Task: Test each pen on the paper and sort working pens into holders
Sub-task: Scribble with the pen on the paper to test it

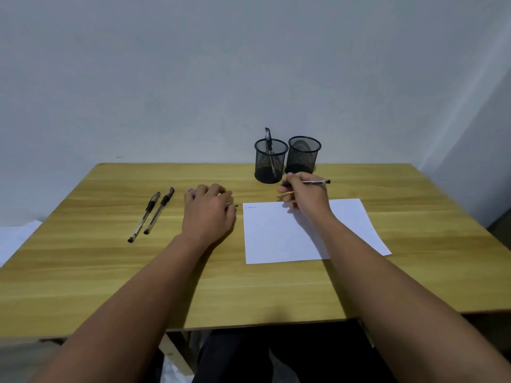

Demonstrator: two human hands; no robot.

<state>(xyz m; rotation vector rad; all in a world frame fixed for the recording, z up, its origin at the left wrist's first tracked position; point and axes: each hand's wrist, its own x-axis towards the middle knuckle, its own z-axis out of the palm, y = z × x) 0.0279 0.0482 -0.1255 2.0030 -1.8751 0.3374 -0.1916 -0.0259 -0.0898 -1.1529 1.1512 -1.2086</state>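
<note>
**Both hands over the desk, right one holding a pen**

Both hands are out over the wooden table (110, 272). Right hand (305, 196) hovers above the far edge of the paper, fingers curled round a clear-barrelled pen (318, 182) that lies roughly level, its dark end pointing right. Left hand (208, 211) rests palm down on the table just left of the paper, fingers curled over something; a bit of purple shows at the fingertips and a dark tip pokes out by the thumb side, but what it covers, and whether it grips it, cannot be told.

Next in size, the white paper (279, 239) lies flat to the right of centre, with a small scribble in its far left corner. Behind it stand two black mesh holders side by side, close together: the left holder (269, 164) has one pen (268, 139) standing in it, leaning against its rim; the right holder (302, 157) shows no pen. Two capped pens (151, 214) lie parallel on the table, well left of the left hand.
</note>
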